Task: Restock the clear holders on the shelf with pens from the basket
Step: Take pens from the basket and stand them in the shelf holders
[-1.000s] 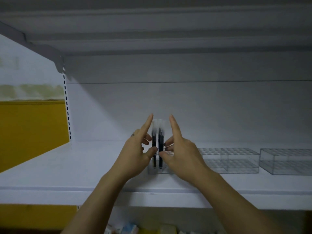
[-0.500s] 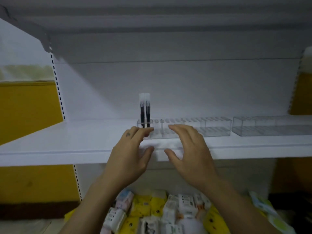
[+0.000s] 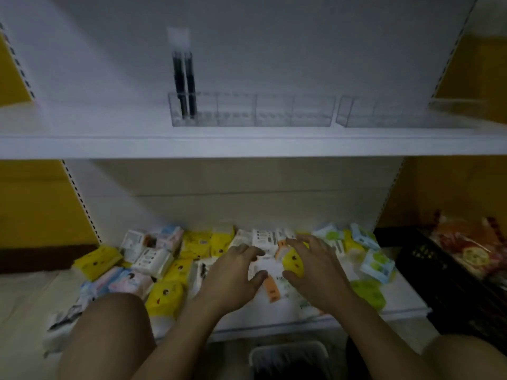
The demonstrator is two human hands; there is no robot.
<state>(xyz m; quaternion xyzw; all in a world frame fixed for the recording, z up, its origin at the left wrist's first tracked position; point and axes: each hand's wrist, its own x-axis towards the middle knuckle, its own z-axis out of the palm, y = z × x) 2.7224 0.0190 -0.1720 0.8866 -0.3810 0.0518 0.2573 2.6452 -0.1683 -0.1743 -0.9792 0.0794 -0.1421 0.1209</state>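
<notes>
Both hands have dropped away from the clear holder [image 3: 274,111] since a moment ago and now hang well below it, under the shelf [image 3: 82,146], over a jumble of small packets [image 3: 164,270]. The left hand [image 3: 233,275] and right hand [image 3: 315,270] are empty, fingers loosely spread, side by side. Two dark pens [image 3: 184,78] stand upright in the holder's left end; a second clear holder [image 3: 384,113] sits just right of it.
</notes>
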